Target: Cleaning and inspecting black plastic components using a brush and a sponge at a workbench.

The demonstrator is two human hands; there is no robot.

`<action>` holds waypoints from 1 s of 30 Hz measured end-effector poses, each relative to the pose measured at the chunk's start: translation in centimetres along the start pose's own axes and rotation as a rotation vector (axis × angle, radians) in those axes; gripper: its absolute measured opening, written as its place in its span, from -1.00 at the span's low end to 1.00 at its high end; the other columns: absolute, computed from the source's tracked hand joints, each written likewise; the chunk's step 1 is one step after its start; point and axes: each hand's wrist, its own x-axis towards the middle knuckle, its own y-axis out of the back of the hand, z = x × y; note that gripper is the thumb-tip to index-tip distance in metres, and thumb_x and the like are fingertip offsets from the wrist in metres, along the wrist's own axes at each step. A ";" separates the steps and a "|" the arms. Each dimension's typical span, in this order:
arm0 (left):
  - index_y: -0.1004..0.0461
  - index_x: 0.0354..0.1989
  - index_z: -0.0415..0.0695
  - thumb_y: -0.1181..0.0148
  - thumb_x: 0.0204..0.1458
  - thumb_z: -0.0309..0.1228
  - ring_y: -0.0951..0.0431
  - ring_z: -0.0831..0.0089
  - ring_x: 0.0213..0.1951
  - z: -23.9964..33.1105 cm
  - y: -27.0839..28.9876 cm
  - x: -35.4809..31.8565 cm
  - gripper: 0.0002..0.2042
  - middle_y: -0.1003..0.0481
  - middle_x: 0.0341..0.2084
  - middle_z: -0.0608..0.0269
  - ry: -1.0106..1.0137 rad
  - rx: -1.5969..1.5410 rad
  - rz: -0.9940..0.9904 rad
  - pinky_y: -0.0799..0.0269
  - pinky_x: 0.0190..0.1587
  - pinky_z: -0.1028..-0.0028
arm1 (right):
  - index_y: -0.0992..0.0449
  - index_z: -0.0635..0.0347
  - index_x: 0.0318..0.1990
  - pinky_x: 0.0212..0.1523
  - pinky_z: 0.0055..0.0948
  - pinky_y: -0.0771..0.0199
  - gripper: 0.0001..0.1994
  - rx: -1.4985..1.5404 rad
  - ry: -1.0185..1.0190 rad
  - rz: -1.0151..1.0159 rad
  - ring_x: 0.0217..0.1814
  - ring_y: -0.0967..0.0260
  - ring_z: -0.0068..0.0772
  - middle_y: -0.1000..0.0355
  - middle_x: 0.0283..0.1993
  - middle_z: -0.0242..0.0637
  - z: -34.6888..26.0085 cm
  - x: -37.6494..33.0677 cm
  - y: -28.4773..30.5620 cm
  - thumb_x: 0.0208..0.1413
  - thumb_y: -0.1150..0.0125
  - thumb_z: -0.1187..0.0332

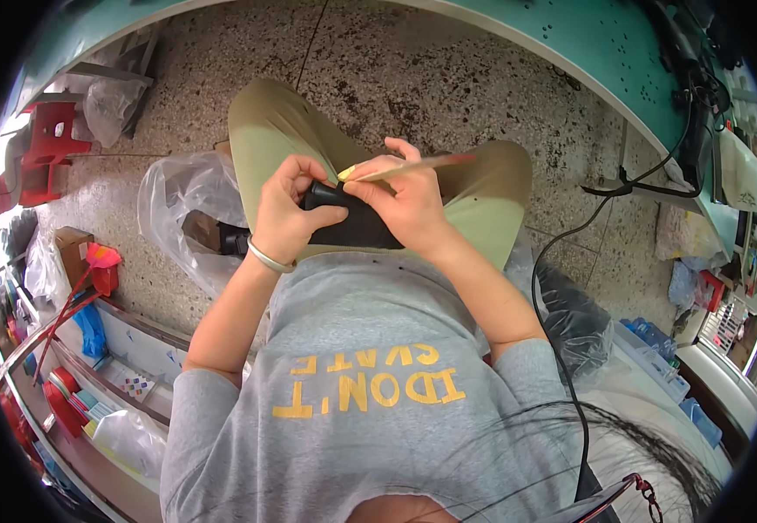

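My left hand point(287, 205) is closed on the edge of a small smooth black piece point(324, 197) above my lap, thumb on the near side and fingers on the far side. Its exact kind cannot be made out. In my right hand point(405, 196) is a slender stick-like tool point(380, 175) with a pale shaft, a reddish end pointing right and a yellowish tip at the black piece. The tool's far end is blurred. A larger dark patch point(361, 228) lies on my lap beneath both hands, partly hidden by them.
A green tabletop point(553, 35) curves along the far side. Clear plastic bags point(191, 196) lie by my left leg. Red stools point(47, 148) stand at the left, above a shelf with bins point(126, 349). A black cable point(540, 261) hangs at my right, near a black bag point(574, 318).
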 end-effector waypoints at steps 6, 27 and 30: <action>-0.28 -0.34 -0.21 -0.26 -0.39 -0.68 -0.41 0.64 -0.42 -0.7 -0.5 0.2 -0.62 -0.41 -0.51 0.33 -0.014 0.099 -0.018 -0.33 -0.36 0.65 | -0.55 0.23 -0.45 -0.03 -0.39 -0.21 -0.93 0.457 -0.380 0.026 -0.40 -0.34 -0.55 -0.47 -0.45 -0.35 0.3 -0.6 0.0 -0.07 -0.23 0.43; 0.07 0.27 -0.04 -0.41 -0.42 -0.45 -0.26 0.24 0.09 -23.3 21.4 -2.6 -0.02 -0.24 0.09 0.13 0.651 0.672 0.277 -0.29 0.02 0.35 | -0.47 0.36 -0.23 -0.23 -0.59 -0.40 -0.82 0.162 -0.036 0.752 -0.29 -0.41 -0.52 -0.44 -0.29 -0.27 -1.9 6.0 14.7 0.02 -0.17 0.46; -0.18 0.14 0.00 -0.30 -0.26 -0.30 -0.27 0.08 0.09 -22.9 23.0 -1.1 -0.32 -0.25 0.09 0.00 0.846 1.354 0.540 -0.30 0.04 0.18 | -0.47 0.35 -0.26 -0.26 -0.55 -0.44 -0.82 0.329 -0.087 0.670 -0.26 -0.42 -0.45 -0.41 -0.19 -0.21 -3.2 7.5 15.4 -0.02 -0.21 0.46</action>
